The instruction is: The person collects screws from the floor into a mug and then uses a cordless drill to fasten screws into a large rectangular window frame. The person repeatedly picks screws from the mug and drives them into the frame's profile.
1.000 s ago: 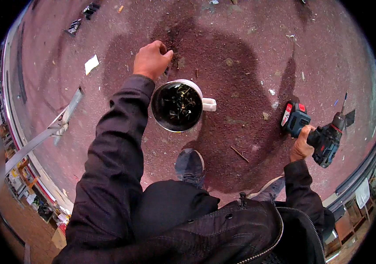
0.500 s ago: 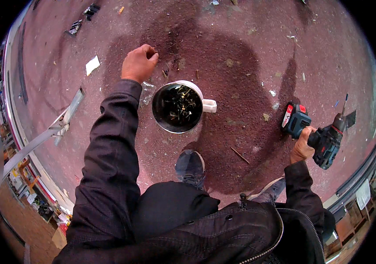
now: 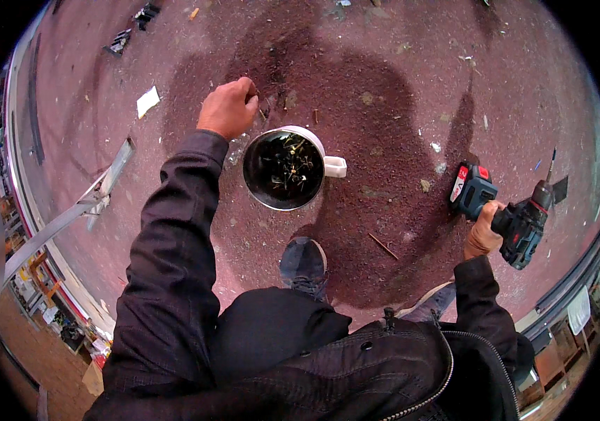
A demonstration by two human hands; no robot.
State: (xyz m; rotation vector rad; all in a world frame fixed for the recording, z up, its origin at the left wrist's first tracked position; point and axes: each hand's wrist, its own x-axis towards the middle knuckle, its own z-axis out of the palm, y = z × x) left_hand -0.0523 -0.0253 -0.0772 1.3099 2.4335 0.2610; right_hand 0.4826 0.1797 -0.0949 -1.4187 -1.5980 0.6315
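My left hand [image 3: 230,107] is over the reddish floor just beyond a white pot. Its fingers are curled together; whatever they may hold is hidden. The round pot [image 3: 334,167] has a dark inside and a white handle pointing right. Inside lie small brassy and dark pieces that look like screws [image 3: 291,168]. Away to the right, my right hand [image 3: 482,233] is wrapped round the grip of a dark blue cordless drill [image 3: 521,228]. A long thin bit [image 3: 551,163] points away from me, and the battery [image 3: 473,191] has a red and white label.
My shoe [image 3: 303,265] stands close below the pot. A metal bar [image 3: 114,168] leans in from the left near a scrap of white paper [image 3: 147,102]. Dark ribbed pieces [image 3: 119,43] lie at the far left. A thin stick [image 3: 382,246] lies right of my shoe.
My left hand has moved slightly to the right and nearer to me, closer to the pot. The right hand and the drill stay in place.
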